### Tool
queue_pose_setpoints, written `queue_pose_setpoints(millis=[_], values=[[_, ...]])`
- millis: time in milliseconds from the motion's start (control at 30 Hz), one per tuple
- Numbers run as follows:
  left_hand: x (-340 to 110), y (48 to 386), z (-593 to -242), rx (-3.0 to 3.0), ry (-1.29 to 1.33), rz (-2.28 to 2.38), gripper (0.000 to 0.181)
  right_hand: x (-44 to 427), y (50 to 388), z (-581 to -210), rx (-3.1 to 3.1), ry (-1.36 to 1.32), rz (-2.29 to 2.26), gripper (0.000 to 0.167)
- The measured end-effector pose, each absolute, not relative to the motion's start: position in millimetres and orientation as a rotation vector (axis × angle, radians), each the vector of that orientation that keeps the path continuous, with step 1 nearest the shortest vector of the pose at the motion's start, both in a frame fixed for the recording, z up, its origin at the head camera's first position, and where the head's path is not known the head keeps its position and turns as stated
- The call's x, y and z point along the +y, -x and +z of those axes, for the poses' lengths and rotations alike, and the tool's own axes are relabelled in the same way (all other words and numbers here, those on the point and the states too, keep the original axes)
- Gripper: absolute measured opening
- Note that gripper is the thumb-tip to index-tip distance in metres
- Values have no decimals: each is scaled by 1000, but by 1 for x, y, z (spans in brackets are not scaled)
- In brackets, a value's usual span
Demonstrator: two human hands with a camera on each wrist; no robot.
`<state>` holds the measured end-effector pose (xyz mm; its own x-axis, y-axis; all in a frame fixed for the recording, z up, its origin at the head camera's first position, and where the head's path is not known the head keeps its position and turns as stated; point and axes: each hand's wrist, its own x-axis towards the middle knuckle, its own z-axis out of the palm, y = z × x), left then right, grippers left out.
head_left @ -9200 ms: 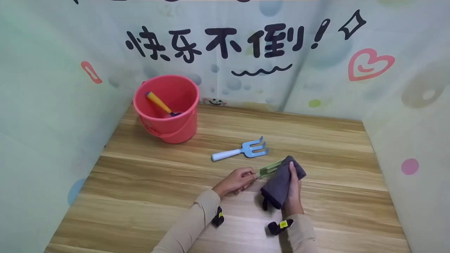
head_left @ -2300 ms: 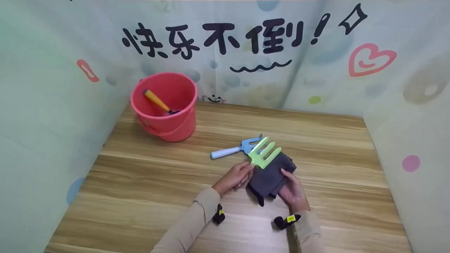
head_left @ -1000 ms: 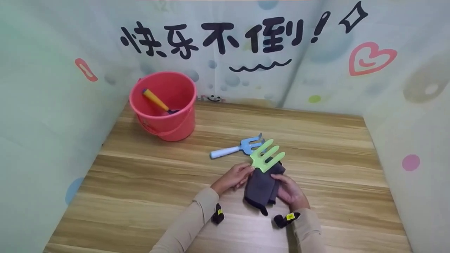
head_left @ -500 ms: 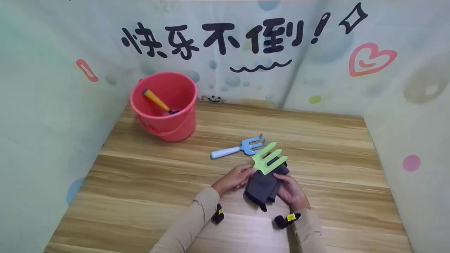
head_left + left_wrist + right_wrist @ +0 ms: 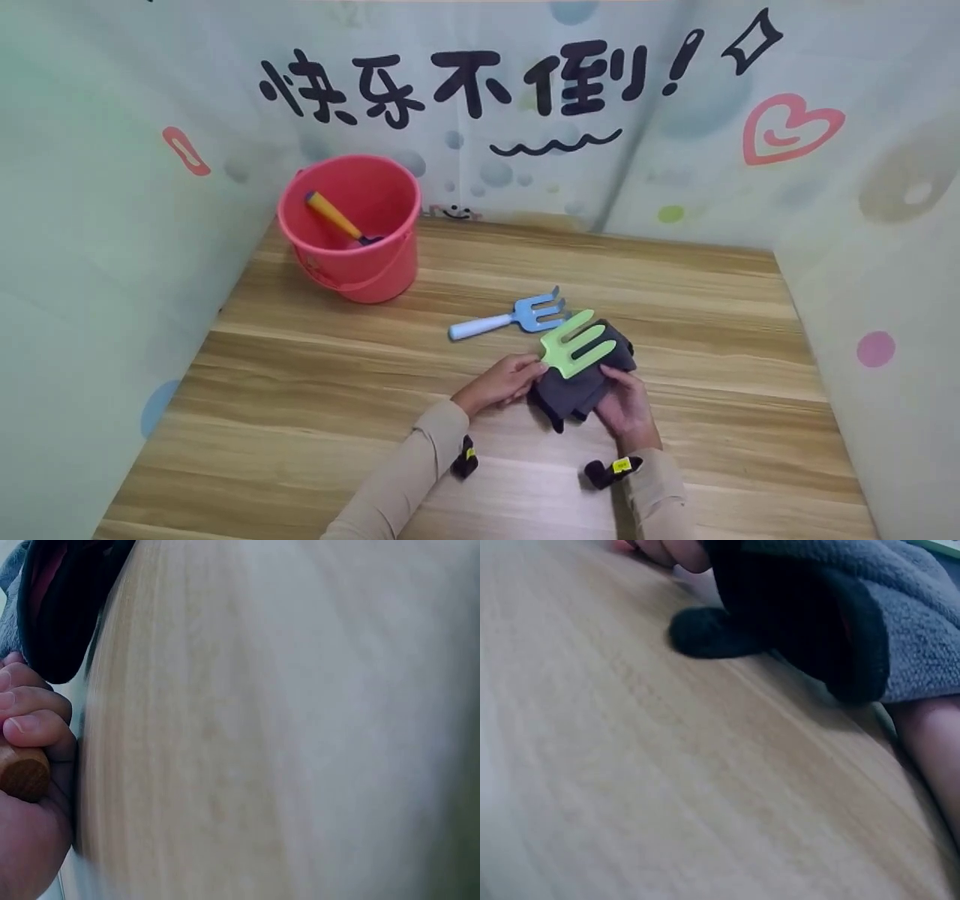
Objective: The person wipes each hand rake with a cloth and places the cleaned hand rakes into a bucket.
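In the head view my left hand (image 5: 501, 384) grips a light green hand fork (image 5: 559, 355) by its handle, the three tines pointing up and to the right. The round wooden end of the handle (image 5: 27, 776) pokes out of my curled fingers in the left wrist view. A dark grey cloth (image 5: 571, 393) with a black edge is bunched beneath the fork head. My right hand (image 5: 628, 409) holds this cloth from the right side, thumb on top and the other fingers mostly hidden under it. In the right wrist view a black loop (image 5: 712, 634) hangs from the cloth (image 5: 922, 637).
Just behind the fork, a blue three-pronged hand rake (image 5: 531, 316) with a pale handle lies on the wooden table (image 5: 337, 382). A red bucket (image 5: 375, 274) stands at the back left, with a yellow-handled tool (image 5: 334, 215) leaning inside. Printed fabric walls (image 5: 480, 172) enclose the table.
Earlier the cloth was wrapped over the tines; now they lie bare above it. In the last second the cloth has slid away from me and rightward under the fork, which has tilted slightly rightward.
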<state>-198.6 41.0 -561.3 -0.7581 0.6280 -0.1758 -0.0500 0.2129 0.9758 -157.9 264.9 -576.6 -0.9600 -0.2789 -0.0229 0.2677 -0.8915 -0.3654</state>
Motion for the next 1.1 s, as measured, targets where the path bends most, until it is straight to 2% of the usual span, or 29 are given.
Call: queue_pose_setpoints(millis=[200,467,800,1100], values=[[41,199,-564,1930,-552,1600,36,267,157,-580,434,74,-2887,46],[38,199,-564,1899,-502,1648,41,268,160,-583,345,-16,-2860,41],[38,200,-565,1830,-380,1753,36,266,158,-577,658,81,-2461,41],[40,201,-562,1847,-378,1735,36,264,158,-575,780,55,-2431,38]])
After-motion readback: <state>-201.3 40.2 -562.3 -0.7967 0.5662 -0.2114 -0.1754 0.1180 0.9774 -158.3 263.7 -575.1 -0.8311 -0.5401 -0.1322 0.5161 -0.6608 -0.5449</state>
